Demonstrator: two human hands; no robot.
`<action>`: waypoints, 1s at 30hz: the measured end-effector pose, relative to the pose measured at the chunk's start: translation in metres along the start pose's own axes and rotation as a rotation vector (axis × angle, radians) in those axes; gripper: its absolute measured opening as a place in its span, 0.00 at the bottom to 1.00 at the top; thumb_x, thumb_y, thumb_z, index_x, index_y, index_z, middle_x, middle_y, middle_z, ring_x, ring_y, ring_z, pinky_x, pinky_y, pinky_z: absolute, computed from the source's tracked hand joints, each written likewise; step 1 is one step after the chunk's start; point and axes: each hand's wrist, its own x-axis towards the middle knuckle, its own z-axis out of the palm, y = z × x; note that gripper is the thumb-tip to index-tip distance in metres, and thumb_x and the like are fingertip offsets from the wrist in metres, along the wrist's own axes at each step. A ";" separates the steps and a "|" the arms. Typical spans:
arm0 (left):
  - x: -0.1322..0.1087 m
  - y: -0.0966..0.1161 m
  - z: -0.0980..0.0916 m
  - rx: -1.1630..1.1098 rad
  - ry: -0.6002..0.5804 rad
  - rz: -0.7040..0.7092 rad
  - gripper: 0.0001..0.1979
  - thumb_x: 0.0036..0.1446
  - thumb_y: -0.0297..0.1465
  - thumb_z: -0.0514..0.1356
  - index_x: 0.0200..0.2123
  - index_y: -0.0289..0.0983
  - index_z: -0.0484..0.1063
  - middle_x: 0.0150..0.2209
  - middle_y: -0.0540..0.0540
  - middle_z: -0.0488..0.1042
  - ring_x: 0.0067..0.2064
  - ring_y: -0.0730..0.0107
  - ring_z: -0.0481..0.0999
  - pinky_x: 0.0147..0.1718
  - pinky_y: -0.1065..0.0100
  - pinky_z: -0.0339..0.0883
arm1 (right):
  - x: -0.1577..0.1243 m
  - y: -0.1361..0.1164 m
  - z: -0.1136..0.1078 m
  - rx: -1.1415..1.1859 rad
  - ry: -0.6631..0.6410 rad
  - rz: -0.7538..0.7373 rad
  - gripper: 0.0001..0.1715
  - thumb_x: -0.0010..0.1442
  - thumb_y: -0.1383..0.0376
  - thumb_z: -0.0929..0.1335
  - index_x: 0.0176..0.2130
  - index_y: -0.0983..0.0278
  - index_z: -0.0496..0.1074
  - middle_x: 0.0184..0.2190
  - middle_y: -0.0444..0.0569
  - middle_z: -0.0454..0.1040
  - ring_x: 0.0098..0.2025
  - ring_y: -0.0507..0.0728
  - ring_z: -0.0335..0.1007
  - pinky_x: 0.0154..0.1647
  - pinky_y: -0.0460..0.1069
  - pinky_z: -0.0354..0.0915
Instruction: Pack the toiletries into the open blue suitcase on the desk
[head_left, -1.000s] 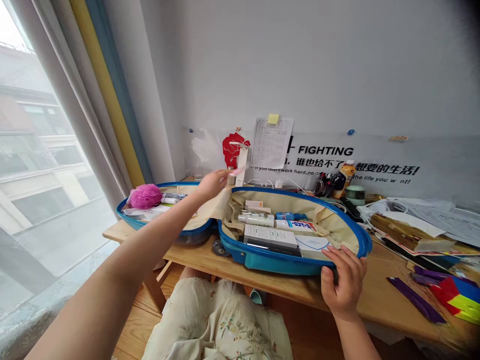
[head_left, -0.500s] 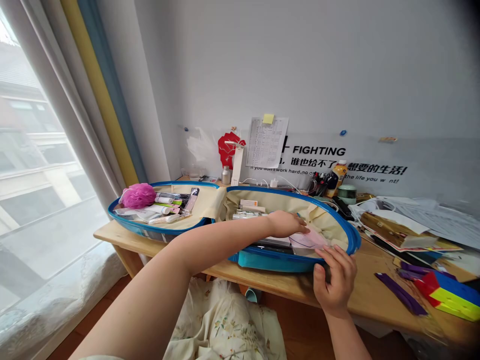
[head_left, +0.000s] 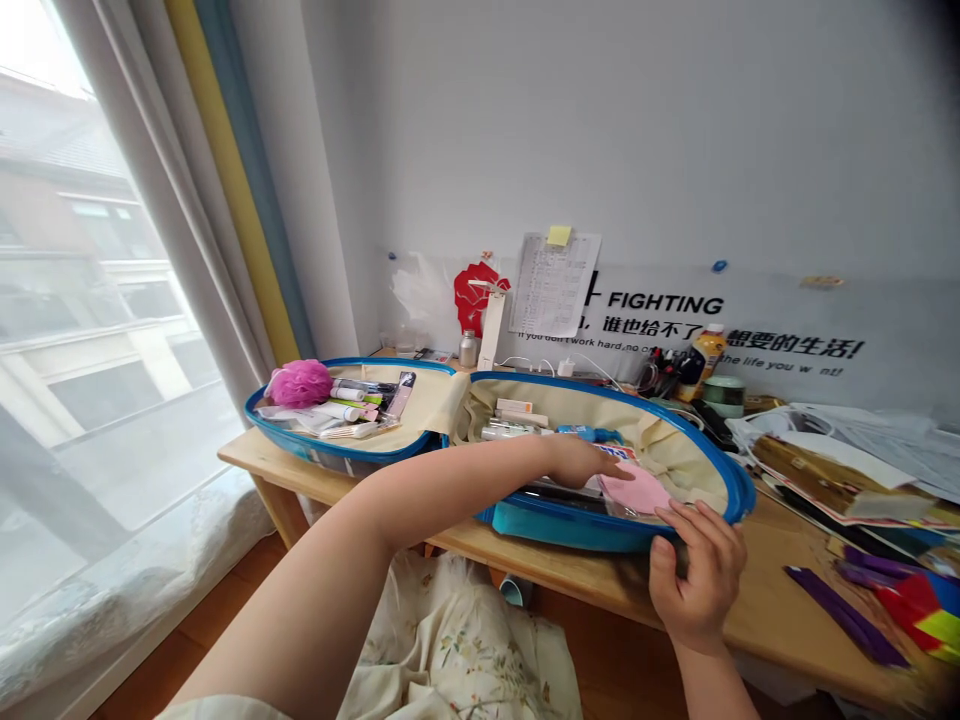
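Observation:
A blue-rimmed suitcase (head_left: 570,540) lies spread open on the wooden table, both halves lined in cream fabric. My left hand (head_left: 589,461) reaches across into the right half, its fingers stretched flat onto a thin pink item (head_left: 637,490); the undersides of those fingers are hidden. At the near right rim is my right hand (head_left: 699,570), with fingers spread over the edge near the pink item and the thumb apart outside. Beyond my left hand lie a blue bottle (head_left: 589,433) and small white boxes (head_left: 517,412). A pink bath puff (head_left: 300,383) and packaged toiletries (head_left: 356,410) sit in the left half.
Behind the case stand a small silver bottle (head_left: 468,349), a white lamp (head_left: 492,330) and a yellow-labelled drink bottle (head_left: 702,362). Papers (head_left: 847,445), a purple strip (head_left: 844,615) and coloured blocks (head_left: 911,605) cover the right of the table. A curtain and window are at left.
The view has shifted, so everything sits further right. My left hand stays over the pink item, which shows more plainly. The blue bottle beyond has come into sight. My right hand remains at the rim.

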 end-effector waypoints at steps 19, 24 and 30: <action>-0.275 -0.126 0.026 -0.168 0.000 -0.956 0.25 0.64 0.39 0.49 0.61 0.39 0.68 0.62 0.42 0.70 0.59 0.60 0.71 0.57 0.66 0.64 | -0.002 -0.001 0.005 -0.053 -0.032 -0.148 0.21 0.64 0.58 0.65 0.54 0.65 0.68 0.45 0.56 0.76 0.57 0.64 0.68 0.65 0.62 0.52; -0.286 -0.126 0.045 -0.204 -0.130 -0.979 0.26 0.62 0.43 0.51 0.59 0.38 0.70 0.59 0.41 0.73 0.57 0.59 0.73 0.55 0.67 0.64 | -0.005 0.003 0.007 -0.048 -0.034 -0.120 0.18 0.63 0.60 0.65 0.52 0.62 0.68 0.45 0.53 0.76 0.55 0.63 0.70 0.65 0.62 0.53; -0.265 -0.129 0.045 -0.207 -0.189 -0.981 0.25 0.59 0.45 0.53 0.53 0.40 0.75 0.56 0.42 0.76 0.55 0.56 0.74 0.53 0.65 0.65 | -0.002 0.001 0.006 -0.036 -0.025 -0.138 0.16 0.62 0.62 0.66 0.50 0.63 0.69 0.43 0.54 0.76 0.53 0.63 0.71 0.64 0.62 0.54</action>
